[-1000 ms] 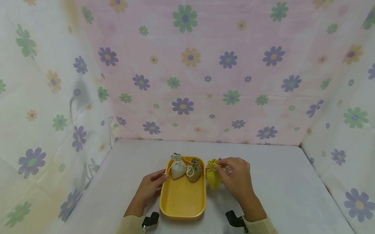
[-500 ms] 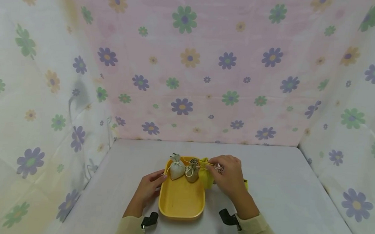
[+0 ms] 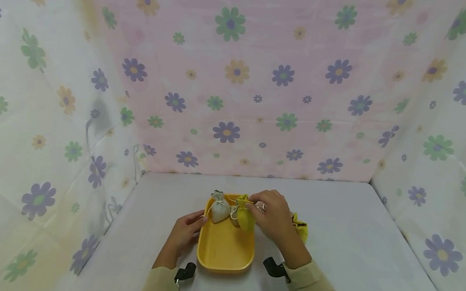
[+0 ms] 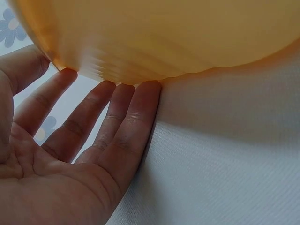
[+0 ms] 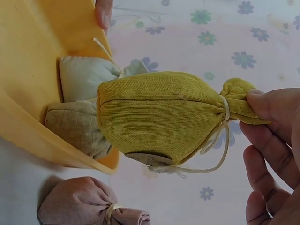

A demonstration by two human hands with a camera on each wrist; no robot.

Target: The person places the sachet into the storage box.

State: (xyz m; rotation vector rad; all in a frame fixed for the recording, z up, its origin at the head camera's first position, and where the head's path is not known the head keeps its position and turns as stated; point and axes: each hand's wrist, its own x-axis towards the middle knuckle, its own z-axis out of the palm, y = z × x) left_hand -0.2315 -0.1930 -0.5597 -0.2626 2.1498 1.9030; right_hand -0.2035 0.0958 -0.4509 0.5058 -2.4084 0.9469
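Observation:
The left hand (image 3: 186,231) holds the left side of the yellow tray (image 3: 226,253), thumb over the rim and fingertips against the outer wall (image 4: 140,56). Inside the tray's far end stand a pale grey-white drawstring pouch (image 3: 220,210) and a tan one (image 5: 77,126), partly hidden in the head view. Pinched at its gathered neck by the right hand (image 3: 270,215), a mustard-yellow drawstring pouch (image 5: 154,119) hangs over the tray's far right part, in front of the tan pouch. Its cord dangles, and a small tag shows on its side.
A pinkish drawstring pouch (image 5: 79,201) lies outside the tray on its right, mostly behind the right hand in the head view. Another yellow pouch (image 3: 300,228) sits farther right, beside the right wrist. Flowered cloth walls (image 3: 235,97) surround the white table (image 3: 350,239).
The right hand has carried the mustard-yellow pouch leftward from beside the tray to over it. The yellow pouch behind the right wrist has come into view. The left hand stays on the tray.

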